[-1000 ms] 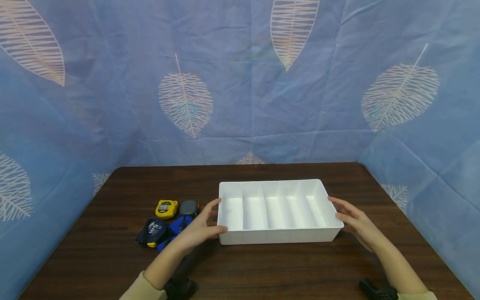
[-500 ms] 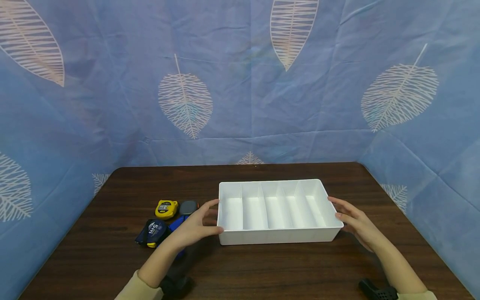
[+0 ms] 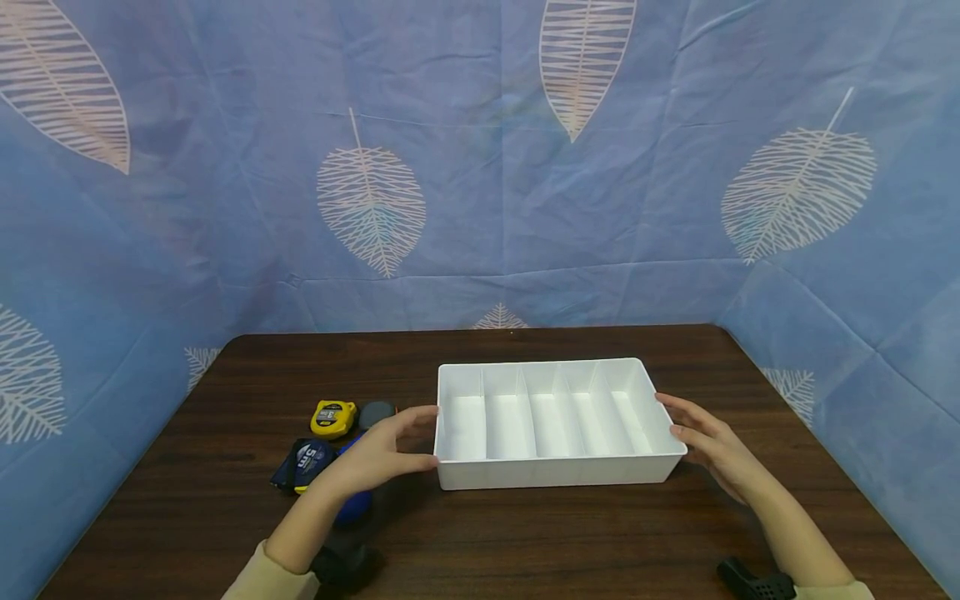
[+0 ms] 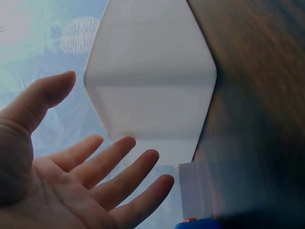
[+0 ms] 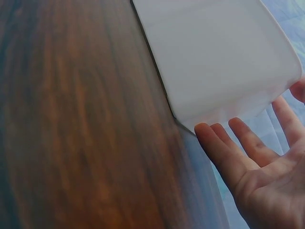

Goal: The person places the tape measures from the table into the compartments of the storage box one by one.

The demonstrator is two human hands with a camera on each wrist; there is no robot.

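Note:
A white divided tray [image 3: 555, 473] with several compartments stands on the dark wooden table [image 3: 570, 542]. My left hand [image 3: 375, 454] is at its left end, thumb and fingers spread and relaxed. In the left wrist view, a gap shows between the thumb of that hand [image 4: 86, 183] and the tray wall [image 4: 147, 109]. At the opposite end my right hand [image 3: 716, 446] rests its fingertips against the tray. Seen from the right wrist, its extended fingers [image 5: 248, 136] lie along the end wall, with the thumb up near the rim.
Left of the tray sit tape measures: a yellow one [image 3: 333, 419], a grey one [image 3: 375, 412], a dark blue one [image 3: 303, 464] and a blue one [image 3: 354, 507] partly behind the left forearm. A blue leaf-print cloth [image 3: 480, 192] surrounds the table's back and sides.
My left hand has drawn back a little to the left, its thumb coming off the tray's front corner. The tray and my right hand have stayed in place.

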